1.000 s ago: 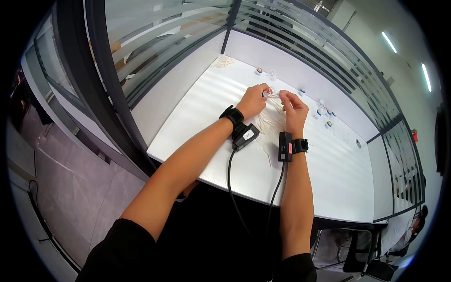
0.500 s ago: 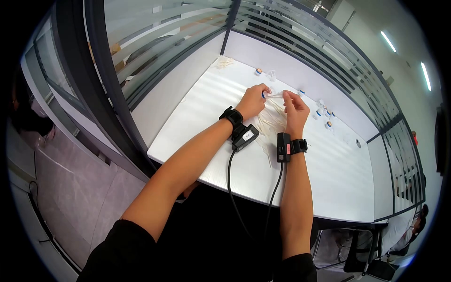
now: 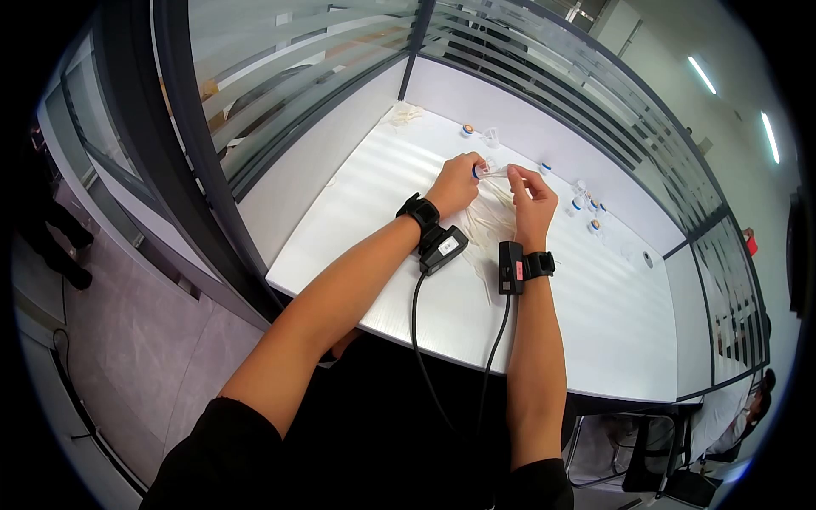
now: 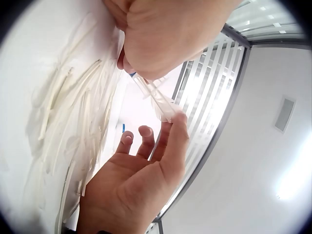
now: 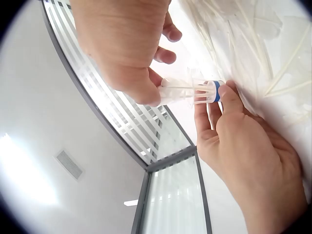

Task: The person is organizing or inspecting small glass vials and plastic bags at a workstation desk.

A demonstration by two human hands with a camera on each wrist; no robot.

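Observation:
A small clear plastic container with a blue ring (image 5: 216,91) and open ribs spans both hands. My left hand (image 3: 455,184) grips it at the blue ring, thumb on one side and fingers on the other. Thumb and fingers of my right hand (image 3: 534,201) pinch the thin translucent plastic (image 5: 176,91) at its other end; the remaining fingers stand apart, loosely bent. In the left wrist view, white ribs (image 4: 155,90) run between the two hands. Beneath them on the white table lies a loose heap of pale, thin strips (image 4: 73,112).
Behind my hands are a blue-ringed container with an orange top (image 3: 467,130) and a clear plastic piece (image 3: 491,136). Several similar containers (image 3: 594,225) stand to the right. More pale strips (image 3: 407,112) lie in the far left corner. Low partitions (image 3: 510,89) edge the table (image 3: 612,323).
My right hand shifted slightly right, then back toward the left hand, still pinching the plastic. The left hand has stayed put. A person's dark-clothed legs have come into view on the floor at left.

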